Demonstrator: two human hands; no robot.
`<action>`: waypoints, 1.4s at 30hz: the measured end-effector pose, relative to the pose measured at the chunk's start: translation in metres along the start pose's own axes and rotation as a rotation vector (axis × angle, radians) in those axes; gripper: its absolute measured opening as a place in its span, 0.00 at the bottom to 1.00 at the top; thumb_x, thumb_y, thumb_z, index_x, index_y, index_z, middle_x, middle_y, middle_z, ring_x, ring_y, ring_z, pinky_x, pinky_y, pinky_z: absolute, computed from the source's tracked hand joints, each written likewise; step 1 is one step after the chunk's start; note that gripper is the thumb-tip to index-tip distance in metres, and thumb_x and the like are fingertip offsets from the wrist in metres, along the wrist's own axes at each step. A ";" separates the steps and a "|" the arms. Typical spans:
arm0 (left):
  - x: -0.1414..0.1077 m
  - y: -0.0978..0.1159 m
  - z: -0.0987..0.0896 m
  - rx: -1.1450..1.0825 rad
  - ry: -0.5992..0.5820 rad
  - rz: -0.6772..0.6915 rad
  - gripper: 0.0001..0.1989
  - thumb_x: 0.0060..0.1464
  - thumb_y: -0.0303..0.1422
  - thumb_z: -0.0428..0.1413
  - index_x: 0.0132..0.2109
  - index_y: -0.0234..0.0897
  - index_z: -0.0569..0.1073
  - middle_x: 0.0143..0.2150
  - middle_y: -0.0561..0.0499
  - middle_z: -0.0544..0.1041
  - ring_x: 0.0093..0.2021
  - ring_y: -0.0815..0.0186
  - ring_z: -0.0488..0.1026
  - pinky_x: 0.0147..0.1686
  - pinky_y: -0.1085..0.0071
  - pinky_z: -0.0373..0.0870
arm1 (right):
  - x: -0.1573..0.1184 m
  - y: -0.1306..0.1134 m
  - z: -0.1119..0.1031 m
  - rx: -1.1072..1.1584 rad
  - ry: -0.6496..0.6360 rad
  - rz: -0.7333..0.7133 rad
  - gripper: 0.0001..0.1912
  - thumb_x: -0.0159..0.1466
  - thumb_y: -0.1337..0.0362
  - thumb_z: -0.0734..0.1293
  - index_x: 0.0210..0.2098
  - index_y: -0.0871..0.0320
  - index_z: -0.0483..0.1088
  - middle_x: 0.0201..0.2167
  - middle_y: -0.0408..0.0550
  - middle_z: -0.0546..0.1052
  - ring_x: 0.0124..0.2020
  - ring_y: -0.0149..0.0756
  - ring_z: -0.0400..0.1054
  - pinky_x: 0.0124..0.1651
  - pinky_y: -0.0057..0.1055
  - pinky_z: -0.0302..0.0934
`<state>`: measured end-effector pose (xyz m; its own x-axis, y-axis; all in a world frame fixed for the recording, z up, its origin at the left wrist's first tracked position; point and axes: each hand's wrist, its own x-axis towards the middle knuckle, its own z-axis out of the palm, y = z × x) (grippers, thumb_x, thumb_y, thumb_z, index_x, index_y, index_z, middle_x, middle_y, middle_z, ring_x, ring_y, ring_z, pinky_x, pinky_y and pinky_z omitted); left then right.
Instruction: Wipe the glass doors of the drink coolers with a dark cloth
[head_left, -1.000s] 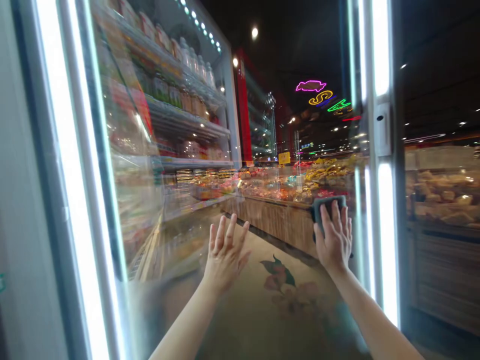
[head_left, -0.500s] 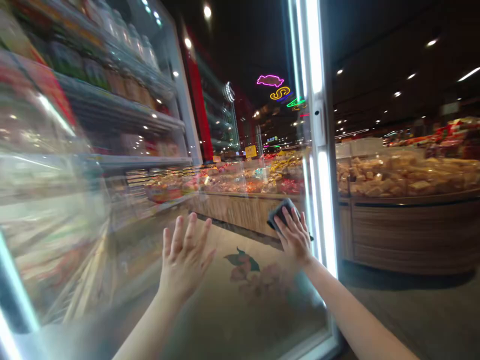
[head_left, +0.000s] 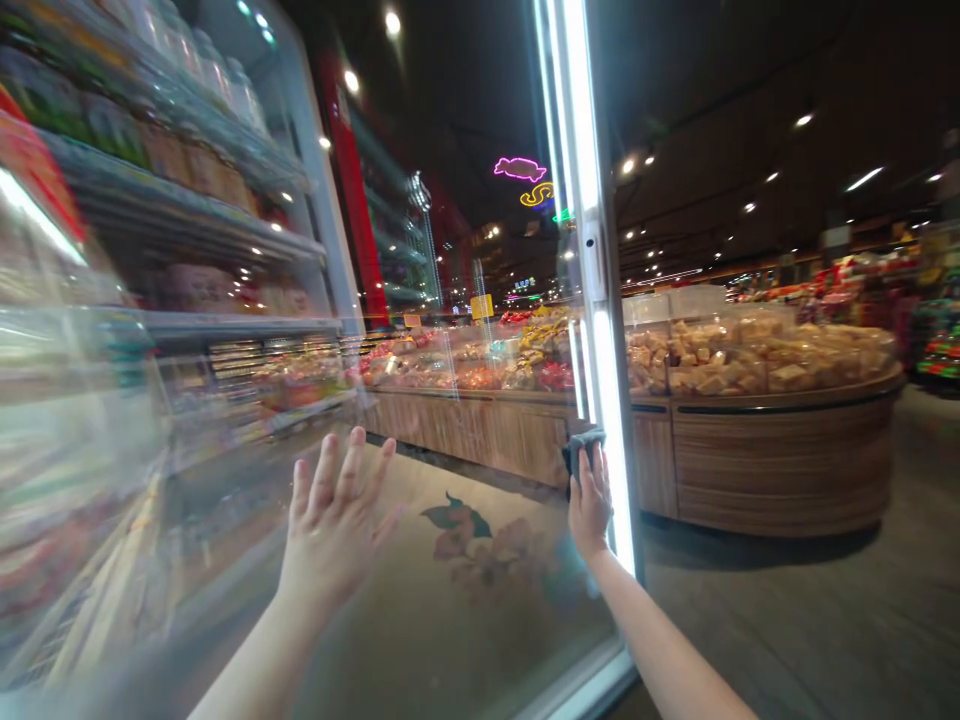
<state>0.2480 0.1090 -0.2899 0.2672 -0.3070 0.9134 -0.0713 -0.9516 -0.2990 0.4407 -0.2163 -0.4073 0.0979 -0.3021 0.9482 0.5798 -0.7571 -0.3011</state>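
My left hand (head_left: 330, 525) is open, its fingers spread over the clear glass door (head_left: 405, 630). Whether its palm touches the glass, I cannot tell. Near the door's brightly lit vertical edge (head_left: 609, 400), my right hand (head_left: 589, 515) presses a dark grey cloth (head_left: 574, 452) to the pane. The cloth is bunched under the fingertips and partly hidden by them. Between the two hands a flower picture with a dark leaf (head_left: 465, 518) shows on or through the glass.
Blurred cooler shelves (head_left: 187, 322) with bottles and packages rise on the left. Beyond the door's edge stands a rounded wooden display counter (head_left: 780, 460) heaped with wrapped goods (head_left: 712, 360). A door handle (head_left: 594, 262) sits on the frame above my right hand.
The view has turned to the right. My right hand has slid the cloth closer to the lit door edge and become more upright. My left hand stays spread at the pane.
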 end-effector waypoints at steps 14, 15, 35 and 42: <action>-0.003 -0.005 0.003 0.012 -0.023 -0.016 0.50 0.57 0.42 0.64 0.75 0.59 0.41 0.79 0.53 0.38 0.77 0.46 0.39 0.74 0.42 0.35 | 0.023 0.003 0.003 -0.010 -0.007 -0.136 0.27 0.73 0.62 0.57 0.70 0.53 0.58 0.71 0.58 0.61 0.71 0.50 0.54 0.66 0.57 0.58; -0.004 -0.006 0.003 0.012 -0.024 -0.016 0.51 0.56 0.41 0.65 0.75 0.59 0.41 0.79 0.53 0.38 0.77 0.46 0.39 0.74 0.42 0.35 | -0.001 0.010 0.001 -0.006 -0.009 -0.132 0.28 0.73 0.62 0.57 0.71 0.52 0.56 0.71 0.58 0.61 0.71 0.51 0.55 0.66 0.58 0.59; -0.044 -0.008 0.000 0.083 -0.209 -0.129 0.46 0.56 0.38 0.64 0.75 0.45 0.50 0.78 0.41 0.45 0.77 0.49 0.37 0.74 0.45 0.37 | -0.045 -0.084 0.028 0.012 -0.163 -0.113 0.31 0.73 0.61 0.59 0.73 0.51 0.53 0.73 0.59 0.57 0.74 0.58 0.46 0.67 0.67 0.50; -0.146 -0.002 -0.001 0.169 -0.181 -0.404 0.49 0.59 0.41 0.61 0.76 0.40 0.41 0.77 0.34 0.46 0.77 0.45 0.39 0.72 0.40 0.42 | -0.066 -0.179 0.040 0.105 -0.361 -0.373 0.32 0.68 0.64 0.65 0.70 0.44 0.60 0.71 0.50 0.62 0.75 0.59 0.41 0.70 0.65 0.46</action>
<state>0.2084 0.1556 -0.4222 0.4053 0.1090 0.9076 0.2264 -0.9739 0.0159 0.3631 -0.0375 -0.4118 0.1311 0.2092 0.9691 0.7042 -0.7077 0.0575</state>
